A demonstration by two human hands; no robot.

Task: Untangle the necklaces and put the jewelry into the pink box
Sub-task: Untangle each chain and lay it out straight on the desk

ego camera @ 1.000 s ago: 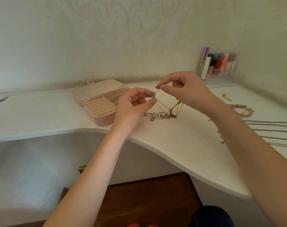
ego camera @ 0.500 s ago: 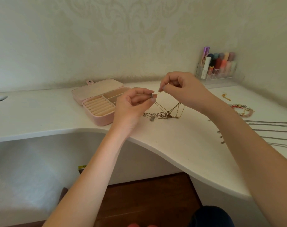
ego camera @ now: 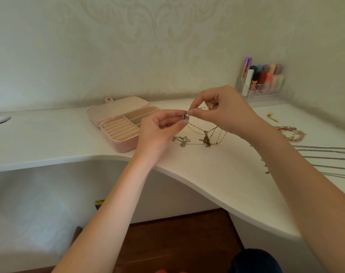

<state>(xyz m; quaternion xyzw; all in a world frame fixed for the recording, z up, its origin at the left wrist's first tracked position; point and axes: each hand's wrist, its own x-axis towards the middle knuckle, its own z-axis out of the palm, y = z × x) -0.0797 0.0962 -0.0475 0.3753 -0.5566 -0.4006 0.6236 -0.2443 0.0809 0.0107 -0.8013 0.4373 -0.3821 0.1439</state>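
I see the tangled necklaces in the middle of the frame. The knot of gold and silver chains partly lies on the white worktop, and some thin chains go up from it to my hands. My left hand pinches a small round silver piece between thumb and finger. My right hand is just beside it, a bit higher and to the right, and pinches a thin gold chain with its fingertips. The two hands almost touch at the tips, above the knot.

The pink box sits on the worktop left of my hands. Its lid is open and lies back toward the wall. Inside I see a row of soft ridges and some little compartments.

On the right side of the frame lie more pieces: a small gold piece, a red and pink bracelet, and long silver chains that run off the right edge. In the upper right, by the wall, a clear holder keeps colourful tubes standing up.
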